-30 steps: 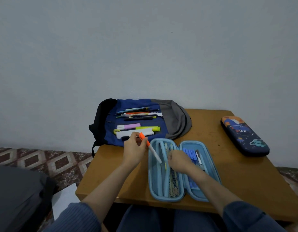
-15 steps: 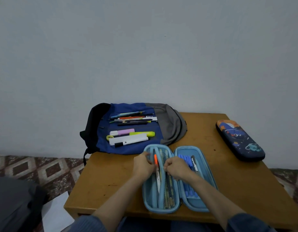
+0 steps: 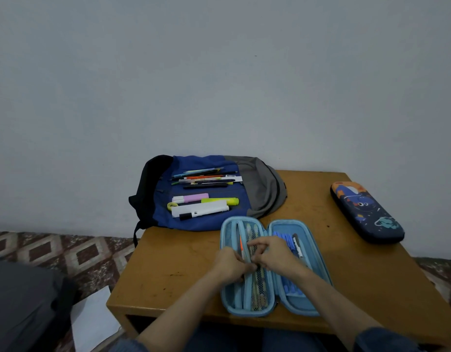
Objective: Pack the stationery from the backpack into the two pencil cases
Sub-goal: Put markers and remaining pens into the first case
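On the floor at my far left lies a dark bag (image 3: pixel 24 301), with a white sheet of paper (image 3: pixel 95 318) beside it on the patterned tiles. The wooden table (image 3: pixel 168 262) stands in front of me. At its far left corner the blue and grey backpack (image 3: pixel 166 209) lies flat against the wall. A row of thin pens (image 3: pixel 204 177) rests across its upper part. Below them lie a pink highlighter (image 3: pixel 191 198), a yellow-green highlighter (image 3: pixel 219 201), a thick white marker (image 3: pixel 201 209) and a slim marker with a black cap (image 3: pixel 194 215).

Just in front of the backpack, the light-blue pencil case (image 3: pixel 305 224) lies open like a book. My left hand (image 3: pixel 229 265) is over its left half, fingers curled round the lower part of the orange-tipped pen (image 3: pixel 241 246), which lies lengthwise in that half beside the mesh pocket. My right hand (image 3: pixel 275 255) is close against the left one, near the case's spine. Its fingers are bent over the mesh, but I cannot tell whether they pinch anything. Blue pens (image 3: pixel 285 240) sit in the right half, partly under my right wrist.

Well apart, near the right edge, the dark space-print pencil case (image 3: pixel 366 212) lies zipped, at a slant.
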